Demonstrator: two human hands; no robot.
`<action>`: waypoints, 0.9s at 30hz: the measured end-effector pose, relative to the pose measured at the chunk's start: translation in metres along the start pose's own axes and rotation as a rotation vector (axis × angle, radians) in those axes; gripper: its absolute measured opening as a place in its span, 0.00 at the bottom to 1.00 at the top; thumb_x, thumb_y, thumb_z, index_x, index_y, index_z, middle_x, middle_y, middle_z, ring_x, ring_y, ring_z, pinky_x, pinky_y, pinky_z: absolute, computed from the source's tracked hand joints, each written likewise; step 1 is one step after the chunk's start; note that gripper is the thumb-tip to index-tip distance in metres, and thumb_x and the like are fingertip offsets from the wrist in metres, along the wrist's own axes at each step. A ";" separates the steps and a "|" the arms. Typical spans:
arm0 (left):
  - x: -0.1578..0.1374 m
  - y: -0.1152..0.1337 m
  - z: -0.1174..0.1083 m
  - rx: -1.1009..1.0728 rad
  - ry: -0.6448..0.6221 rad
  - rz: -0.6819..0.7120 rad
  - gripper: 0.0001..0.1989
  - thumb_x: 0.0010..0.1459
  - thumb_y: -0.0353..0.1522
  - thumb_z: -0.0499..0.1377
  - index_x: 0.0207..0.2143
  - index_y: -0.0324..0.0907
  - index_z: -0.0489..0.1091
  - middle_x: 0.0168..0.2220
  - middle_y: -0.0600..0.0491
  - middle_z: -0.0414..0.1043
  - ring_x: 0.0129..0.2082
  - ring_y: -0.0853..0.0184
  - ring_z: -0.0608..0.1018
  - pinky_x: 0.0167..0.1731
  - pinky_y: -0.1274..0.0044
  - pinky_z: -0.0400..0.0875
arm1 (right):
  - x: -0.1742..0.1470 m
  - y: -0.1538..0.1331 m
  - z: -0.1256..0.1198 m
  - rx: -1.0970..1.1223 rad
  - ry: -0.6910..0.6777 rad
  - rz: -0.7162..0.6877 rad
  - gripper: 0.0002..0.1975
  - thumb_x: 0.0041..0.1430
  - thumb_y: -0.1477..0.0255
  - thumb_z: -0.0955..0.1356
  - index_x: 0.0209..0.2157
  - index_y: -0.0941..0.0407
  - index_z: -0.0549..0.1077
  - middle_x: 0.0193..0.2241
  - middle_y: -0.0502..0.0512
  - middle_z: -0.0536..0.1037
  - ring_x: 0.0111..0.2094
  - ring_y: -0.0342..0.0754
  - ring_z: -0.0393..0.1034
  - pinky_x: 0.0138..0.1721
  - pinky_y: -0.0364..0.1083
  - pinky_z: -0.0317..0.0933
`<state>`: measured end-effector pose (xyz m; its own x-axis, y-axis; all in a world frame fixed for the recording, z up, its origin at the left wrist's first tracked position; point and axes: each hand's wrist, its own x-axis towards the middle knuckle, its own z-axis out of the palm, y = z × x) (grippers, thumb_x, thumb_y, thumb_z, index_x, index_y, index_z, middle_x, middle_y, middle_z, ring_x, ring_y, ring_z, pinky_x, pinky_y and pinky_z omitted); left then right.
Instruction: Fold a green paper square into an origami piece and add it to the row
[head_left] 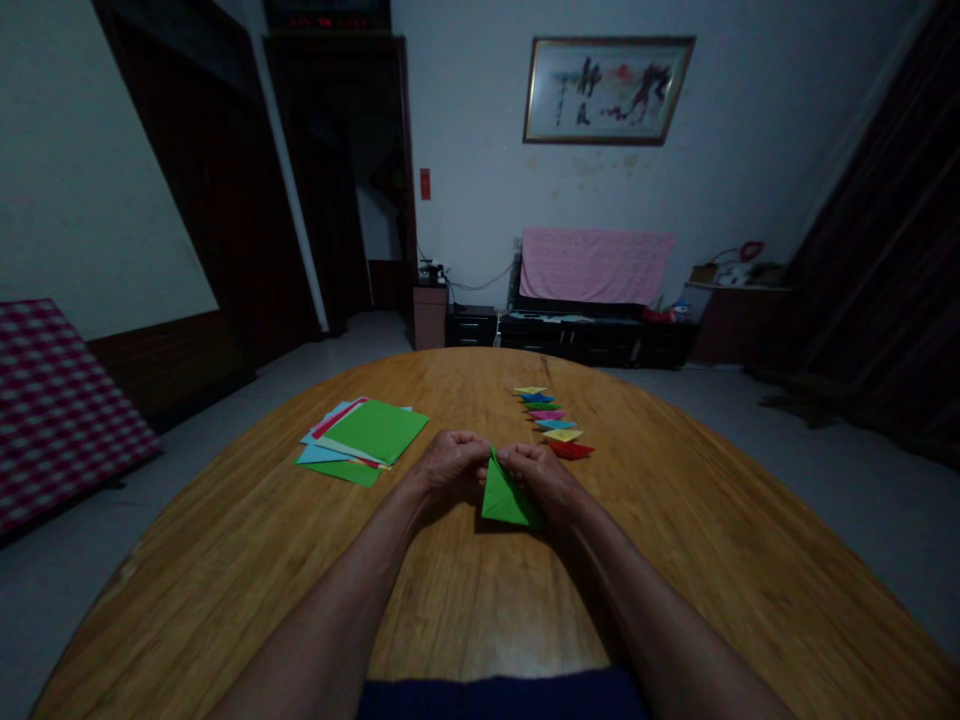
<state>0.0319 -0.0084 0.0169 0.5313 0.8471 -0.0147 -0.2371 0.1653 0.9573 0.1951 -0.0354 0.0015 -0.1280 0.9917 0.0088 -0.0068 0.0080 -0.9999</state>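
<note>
Wooden table (461, 600), green paper (507, 500), partly behind right hand (544, 476)

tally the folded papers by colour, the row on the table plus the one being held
Yellow shapes: 2
Dark blue shape: 1
Light blue shape: 1
Pink shape: 1
Red shape: 1
Green: 2, one green shape in the row and one green folded sheet in the left hand and right hand
Total: 8
</note>
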 end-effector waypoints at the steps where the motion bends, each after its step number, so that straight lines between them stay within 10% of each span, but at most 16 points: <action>1: -0.001 0.001 0.000 0.002 -0.006 -0.003 0.07 0.45 0.31 0.61 0.21 0.38 0.65 0.18 0.56 0.62 0.15 0.75 0.64 0.17 0.80 0.57 | 0.000 -0.001 0.000 -0.005 -0.001 0.003 0.15 0.50 0.59 0.70 0.25 0.57 0.71 0.19 0.46 0.65 0.20 0.39 0.55 0.23 0.41 0.47; 27: 0.009 -0.008 0.000 0.140 0.147 0.043 0.05 0.41 0.30 0.61 0.23 0.39 0.68 0.17 0.58 0.63 0.15 0.75 0.64 0.17 0.82 0.55 | -0.005 -0.012 0.009 0.007 0.075 0.034 0.15 0.44 0.60 0.71 0.21 0.57 0.69 0.16 0.45 0.62 0.18 0.38 0.51 0.21 0.42 0.43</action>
<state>0.0387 -0.0022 0.0089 0.3959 0.9183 -0.0051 -0.1366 0.0643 0.9885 0.1871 -0.0413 0.0135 -0.0539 0.9982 -0.0261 -0.0107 -0.0268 -0.9996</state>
